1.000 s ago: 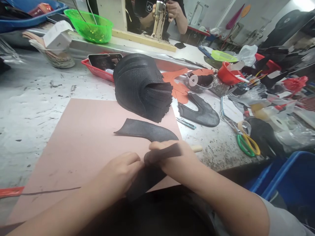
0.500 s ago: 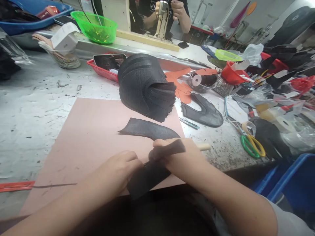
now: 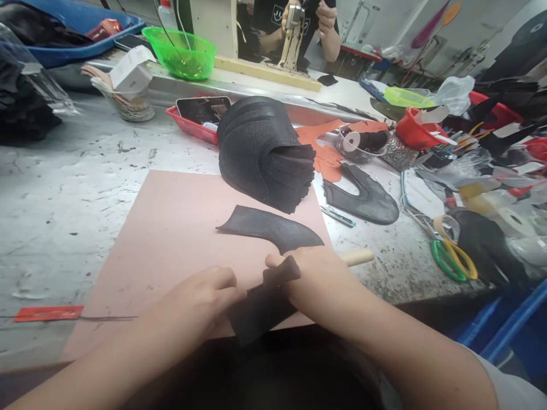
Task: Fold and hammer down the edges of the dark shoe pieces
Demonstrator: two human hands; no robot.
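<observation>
Over the pink sheet (image 3: 171,228), left fingers (image 3: 225,278) pinch a black piece (image 3: 260,316) and right fingers (image 3: 274,261) clamp its upper end.

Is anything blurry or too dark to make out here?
In the head view, blackness below the pink sheet hides detail; there too, the black piece at the left hand looks dim and soft; same view, far-right clutter looks smeared.

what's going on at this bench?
Someone's left hand and right hand hold a dark piece by the near edge of a pink sheet. The right hand also grips a pale rod. Beyond them lie a loose black piece and a black stack.
</observation>
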